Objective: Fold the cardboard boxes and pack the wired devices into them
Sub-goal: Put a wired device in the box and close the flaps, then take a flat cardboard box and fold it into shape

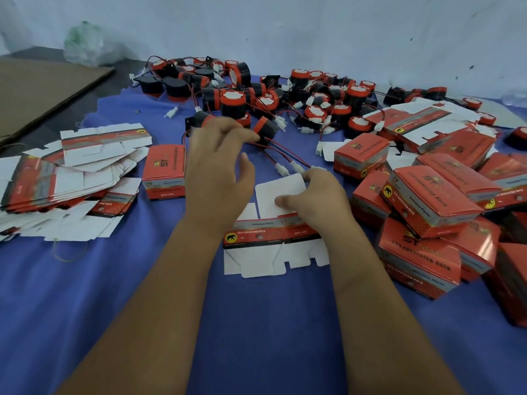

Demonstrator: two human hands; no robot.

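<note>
A flattened red-and-white cardboard box (256, 238) lies on the blue cloth in front of me. My right hand (322, 198) pinches its raised white flap (282, 186), thumb on top and fingers curled over the far edge. My left hand (219, 166) stretches forward with its fingers spread and blurred. Its fingertips are at a black-and-red wired device (266, 129), whose red and black wires run to white plugs (288, 168) beside the flap. I cannot tell whether the fingers touch the device. A large heap of the same devices (288, 92) lies behind.
Several flat unfolded boxes (71, 178) are stacked at the left, with one folded box (164, 172) standing beside them. Several folded boxes (427, 201) are piled at the right. A brown cardboard sheet (37, 89) and a plastic bag (85, 44) lie far left by the wall.
</note>
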